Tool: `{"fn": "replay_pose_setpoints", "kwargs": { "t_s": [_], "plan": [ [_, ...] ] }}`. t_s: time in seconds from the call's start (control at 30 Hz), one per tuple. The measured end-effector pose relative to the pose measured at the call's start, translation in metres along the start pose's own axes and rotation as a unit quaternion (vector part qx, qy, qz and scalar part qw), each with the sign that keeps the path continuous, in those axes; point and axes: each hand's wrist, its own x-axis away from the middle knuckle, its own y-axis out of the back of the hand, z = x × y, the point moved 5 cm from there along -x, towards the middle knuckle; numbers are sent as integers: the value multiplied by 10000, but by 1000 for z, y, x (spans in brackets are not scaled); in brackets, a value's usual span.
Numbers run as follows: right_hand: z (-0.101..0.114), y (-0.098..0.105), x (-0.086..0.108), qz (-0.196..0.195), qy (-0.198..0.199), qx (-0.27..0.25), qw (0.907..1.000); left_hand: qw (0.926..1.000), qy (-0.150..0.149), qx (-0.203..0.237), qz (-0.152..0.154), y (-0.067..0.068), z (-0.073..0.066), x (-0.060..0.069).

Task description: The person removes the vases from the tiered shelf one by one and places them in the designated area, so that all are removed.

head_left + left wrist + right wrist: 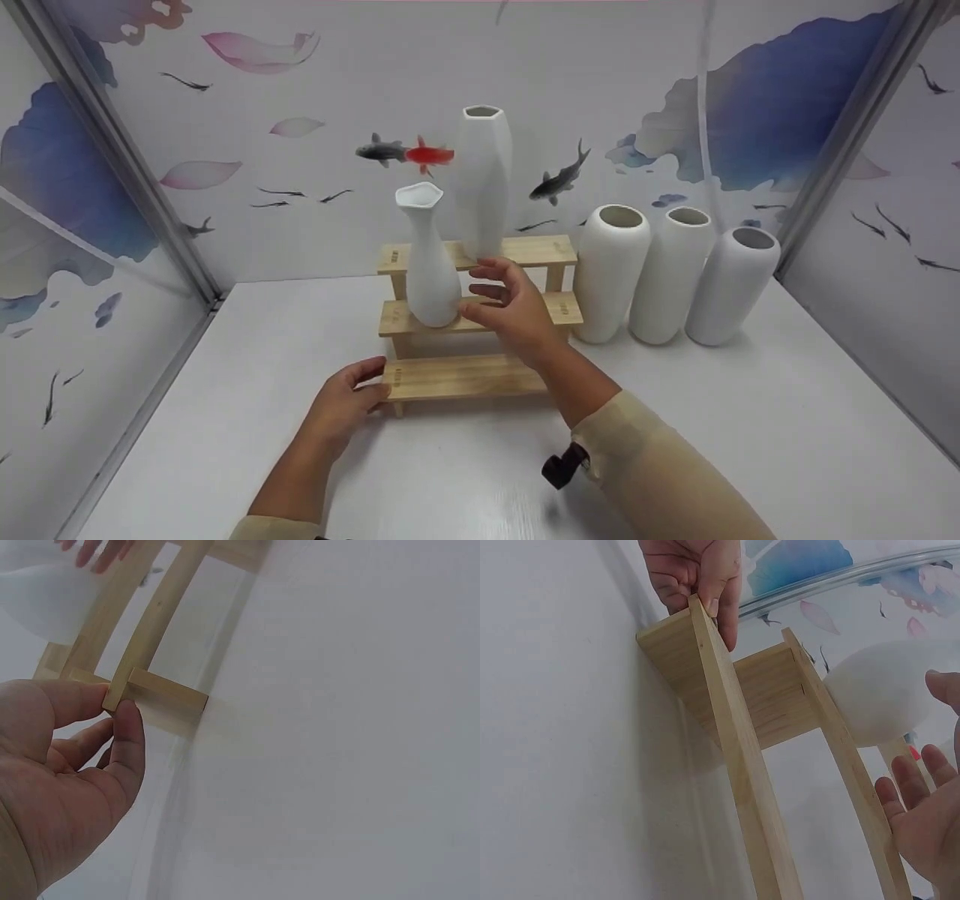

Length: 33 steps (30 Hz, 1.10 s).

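Note:
A three-tier wooden display stand stands on the white table. My left hand pinches the left end of its lowest board between thumb and fingers, as the left wrist view also shows. On the middle tier a white vase with a flared, wavy rim stands upright at the left. Just right of this vase is my right hand, its fingers loosely bent and spread, holding nothing. In the right wrist view, a gap shows between the vase and the fingers. A tall faceted white vase is on the top tier.
Right of the stand, several smooth white vases stand on the table: a wide one, a slimmer one and one at the far right. A printed panel with fish and petals rises behind the table.

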Motion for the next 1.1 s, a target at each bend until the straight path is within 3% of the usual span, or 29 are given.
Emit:
{"fn": "replay_pose_setpoints", "kwargs": {
  "t_s": [0.23, 0.63, 1.1],
  "plan": [
    [-3, -11, -9, 13, 71, 17, 10000, 10000, -88, -18, 22, 2, -3, 2],
    [-5, -31, -22, 204, 90, 567, 9981, 9999, 10, -117, -54, 3, -3, 1],
    [-9, -30, -20, 70, -96, 675, 9977, 10000, -4, -93, 1, 1, -1, 0]
  ]
}}
